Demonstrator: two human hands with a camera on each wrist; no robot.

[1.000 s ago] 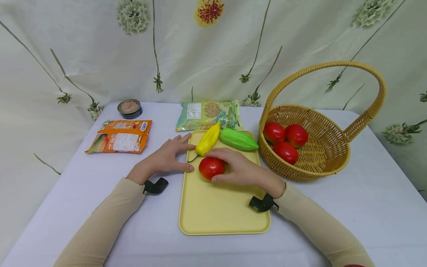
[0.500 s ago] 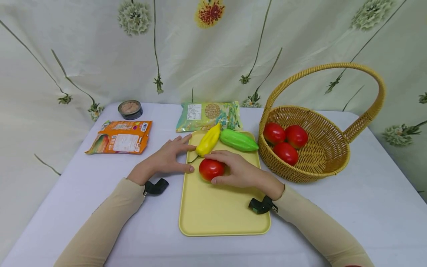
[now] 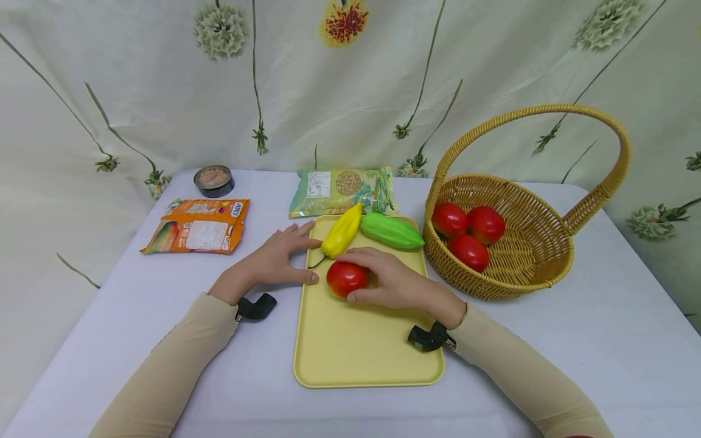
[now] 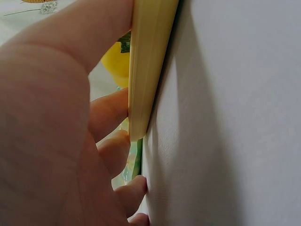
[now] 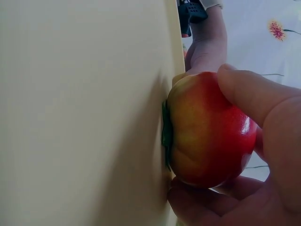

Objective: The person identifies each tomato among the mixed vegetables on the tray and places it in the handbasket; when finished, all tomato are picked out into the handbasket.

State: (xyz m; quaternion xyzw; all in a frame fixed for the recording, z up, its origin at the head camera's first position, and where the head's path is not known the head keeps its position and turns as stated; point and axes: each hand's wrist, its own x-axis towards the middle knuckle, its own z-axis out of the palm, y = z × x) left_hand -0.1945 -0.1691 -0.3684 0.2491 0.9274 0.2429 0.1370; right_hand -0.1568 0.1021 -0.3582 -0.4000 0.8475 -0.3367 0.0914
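My right hand (image 3: 391, 277) holds a red tomato (image 3: 347, 278) stem side down on the yellow tray (image 3: 367, 353). In the right wrist view, thumb and fingers lie on opposite sides of the tomato (image 5: 211, 132), whose green calyx faces the tray. At the tray's left edge my left hand (image 3: 276, 255) rests with fingers spread, the thumb and a finger touching the rim. In the left wrist view, the fingertips meet the tray's side wall (image 4: 146, 70). A yellow pepper (image 3: 342, 231) and a green ribbed vegetable (image 3: 391, 230) lie at the tray's far end.
Right of the tray stands a wicker basket (image 3: 547, 258) with a tall handle and 3 red tomatoes (image 3: 469, 252) inside. Behind the tray lies a green food packet (image 3: 342, 191). An orange packet (image 3: 199, 226) and an open tin (image 3: 213, 180) sit at the left.
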